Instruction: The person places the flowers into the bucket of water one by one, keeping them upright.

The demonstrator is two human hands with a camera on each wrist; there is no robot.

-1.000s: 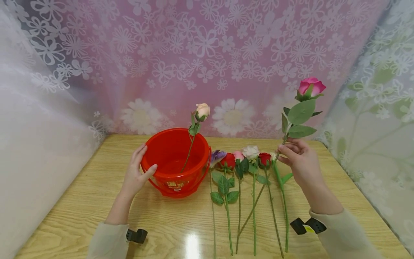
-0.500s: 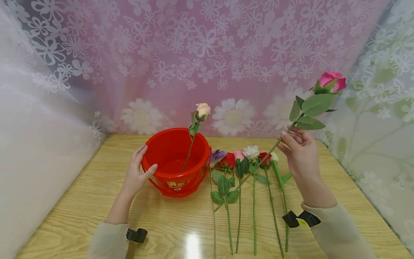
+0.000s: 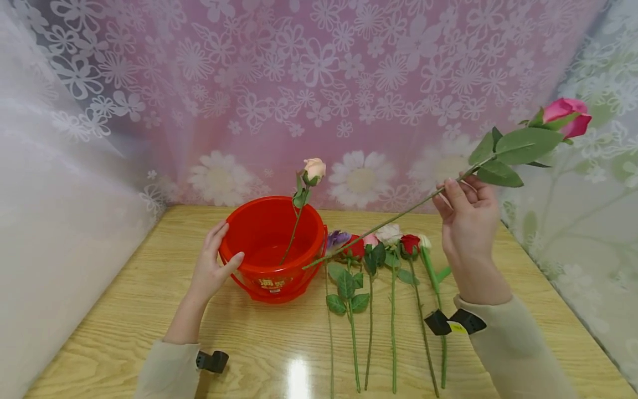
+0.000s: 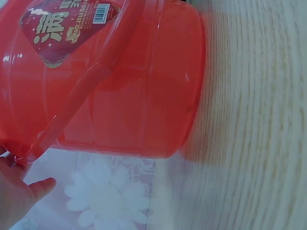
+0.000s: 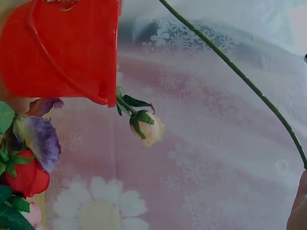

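My right hand pinches the stem of a pink artificial rose just below its leaves. The rose tilts, bloom up to the right, and its stem slopes down leftward until the tip overlaps the right front of the red bucket. In the right wrist view the long stem runs from the fingertips, with its lower end out of frame. My left hand holds the bucket's left rim, thumb over the front edge; part of that hand shows beside the handle joint. Inside the bucket leans a peach rose.
Right of the bucket several flowers lie side by side: a purple flower, a red rose, a white rose, a smaller red rose and others. Their stems point toward the front of the wooden table. A floral curtain hangs behind.
My right hand has moved slightly up, tipping the pink rose rightward. Its stem's lower end has swung up and left from over the lying flowers to the bucket's side. My left hand stays put.
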